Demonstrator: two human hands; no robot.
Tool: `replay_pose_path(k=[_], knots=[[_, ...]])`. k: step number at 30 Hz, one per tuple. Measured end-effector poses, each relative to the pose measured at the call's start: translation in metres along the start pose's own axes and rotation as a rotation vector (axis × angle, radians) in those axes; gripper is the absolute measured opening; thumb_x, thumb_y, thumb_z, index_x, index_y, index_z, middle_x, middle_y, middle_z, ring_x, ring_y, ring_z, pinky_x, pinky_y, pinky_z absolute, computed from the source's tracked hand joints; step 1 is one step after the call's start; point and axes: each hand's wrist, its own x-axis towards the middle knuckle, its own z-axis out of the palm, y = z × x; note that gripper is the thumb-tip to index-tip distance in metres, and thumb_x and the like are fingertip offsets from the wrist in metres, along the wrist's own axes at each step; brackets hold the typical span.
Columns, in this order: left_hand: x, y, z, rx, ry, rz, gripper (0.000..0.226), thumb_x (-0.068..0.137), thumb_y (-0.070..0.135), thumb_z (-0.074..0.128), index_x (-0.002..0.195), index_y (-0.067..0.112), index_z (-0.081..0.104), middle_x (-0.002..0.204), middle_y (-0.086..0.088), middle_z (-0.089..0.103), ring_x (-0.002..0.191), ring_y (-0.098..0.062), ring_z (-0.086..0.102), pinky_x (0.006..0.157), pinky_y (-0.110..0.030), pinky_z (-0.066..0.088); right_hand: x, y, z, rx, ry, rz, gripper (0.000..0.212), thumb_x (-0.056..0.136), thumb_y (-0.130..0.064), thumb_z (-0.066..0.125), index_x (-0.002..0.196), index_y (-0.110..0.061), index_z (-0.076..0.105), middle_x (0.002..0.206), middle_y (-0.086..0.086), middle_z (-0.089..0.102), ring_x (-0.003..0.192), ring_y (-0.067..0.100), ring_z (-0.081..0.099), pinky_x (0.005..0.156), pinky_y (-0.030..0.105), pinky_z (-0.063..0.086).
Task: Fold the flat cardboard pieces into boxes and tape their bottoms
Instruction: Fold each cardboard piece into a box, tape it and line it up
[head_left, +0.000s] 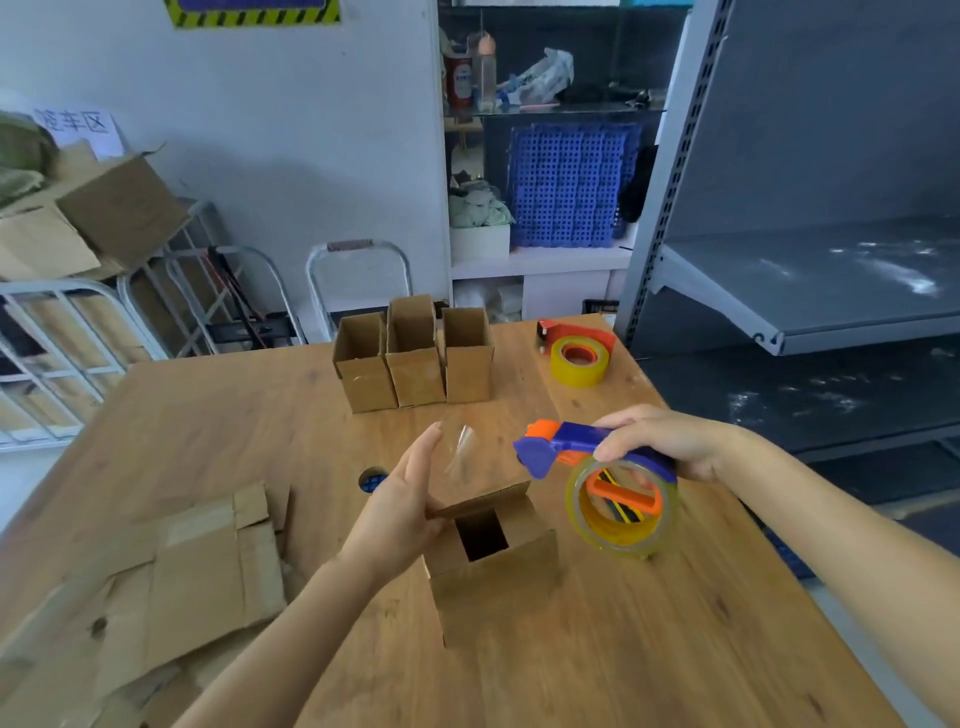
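Currently: wooden table (675, 649) carries everything. At its near left lie the flat cardboard pieces (197, 566), a loose overlapping pile, not yet folded. The box in work (493, 587) stands near the table's middle, directly in front of you, flaps on top only partly closed; a dark gap shows between them, its long axis running away from you. Three finished boxes (413, 358) stand touching in a row at the far edge. Your right hand (660, 441) is curled round the handle of the tape dispenser (597, 467), held above and just right of the box, nose pointing left. Your left hand (405, 499) is nearer, fingers straight, palm against the box's left flap. A clear tape strip (460, 449) seems to hang between fingertips and nose; too blurred to confirm. Judgement: flaps need closing first, then tape laid along the gap.
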Motion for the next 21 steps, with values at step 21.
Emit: replay_pose_path(k=[21], knots=[[-0.037,-0.015,-0.023,0.285,0.128,-0.071,0.108,0.084,0.006,0.066,0.150,0.029,-0.016,0.161,0.007,0.004,0.085,-0.009,0.062,0.071,-0.023,0.057,-0.020,-0.075,-0.003,0.290,0.226,-0.061,0.014,0.080,-0.021,0.065,0.079,-0.008,0.064,0.056,0.003,0.064,0.042,0.010,0.055,0.041,0.018,0.045]])
